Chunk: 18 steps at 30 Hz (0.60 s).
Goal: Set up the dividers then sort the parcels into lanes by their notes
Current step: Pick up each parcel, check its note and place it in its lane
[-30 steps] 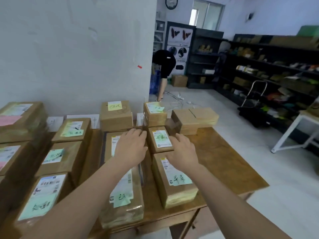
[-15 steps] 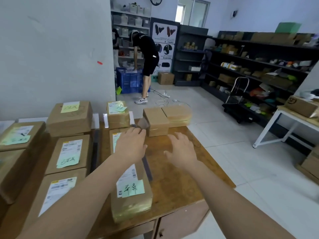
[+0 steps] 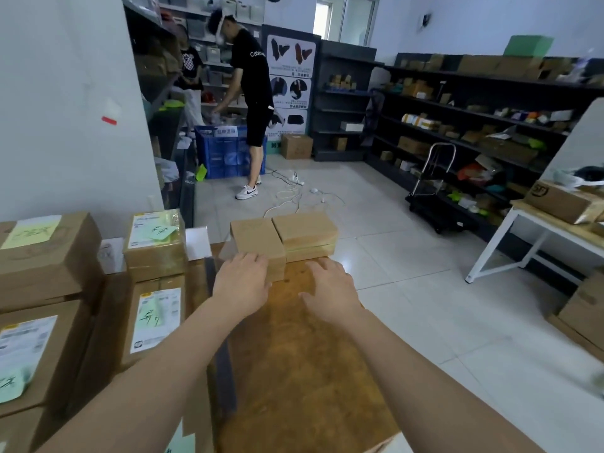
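Note:
Two plain cardboard parcels sit side by side at the far end of the wooden table [image 3: 304, 371]: a left one [image 3: 256, 238] and a right one [image 3: 305, 232]. My left hand [image 3: 242, 282] touches the near face of the left parcel, fingers spread, holding nothing. Just in front of the right parcel hovers my right hand [image 3: 330, 292], open above the tabletop. A dark divider strip [image 3: 222, 351] runs along the table beside my left forearm. Left of it lie parcels with green notes [image 3: 157, 317], [image 3: 153, 238], and a yellow-noted one [image 3: 42, 250].
A person in black [image 3: 251, 103] bends over a blue crate [image 3: 225, 152] beyond the table, another person behind. Cables lie on the tiled floor. Dark shelving [image 3: 474, 125] lines the right wall, with a folding trolley [image 3: 434, 188] and a white side table [image 3: 552, 233] carrying a box.
The view has swung right, so the noted parcels have slid to the left edge. Both hands have reached forward from the noted parcels to the two plain parcels at the table's far end.

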Motion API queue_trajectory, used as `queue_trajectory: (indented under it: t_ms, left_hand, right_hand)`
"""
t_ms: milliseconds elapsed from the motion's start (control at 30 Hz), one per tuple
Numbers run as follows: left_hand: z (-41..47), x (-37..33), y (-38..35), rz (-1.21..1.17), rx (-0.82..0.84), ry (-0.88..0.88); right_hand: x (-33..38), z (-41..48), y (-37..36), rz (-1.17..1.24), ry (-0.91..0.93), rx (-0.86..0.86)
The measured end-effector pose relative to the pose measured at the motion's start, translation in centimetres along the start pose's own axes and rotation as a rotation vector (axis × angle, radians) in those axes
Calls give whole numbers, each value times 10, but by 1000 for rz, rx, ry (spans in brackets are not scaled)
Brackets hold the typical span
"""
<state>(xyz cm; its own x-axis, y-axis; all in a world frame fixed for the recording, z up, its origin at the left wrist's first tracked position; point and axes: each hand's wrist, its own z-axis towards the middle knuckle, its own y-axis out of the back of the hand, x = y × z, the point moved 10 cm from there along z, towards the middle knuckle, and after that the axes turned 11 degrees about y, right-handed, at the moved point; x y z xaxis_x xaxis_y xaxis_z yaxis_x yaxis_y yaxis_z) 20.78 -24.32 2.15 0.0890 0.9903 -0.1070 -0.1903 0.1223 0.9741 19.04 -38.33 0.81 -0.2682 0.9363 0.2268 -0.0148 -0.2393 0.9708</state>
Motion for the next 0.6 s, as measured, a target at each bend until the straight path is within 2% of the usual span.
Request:
queue_trajectory:
  t_ms: [267,600]
  left_hand:
    - [57,-2,-49,21,111,81]
    - [105,5,-117,38,252,272]
  right_hand:
    - [-33,62,-23,32,30,66]
    - [-61,120,-68,74,149,242]
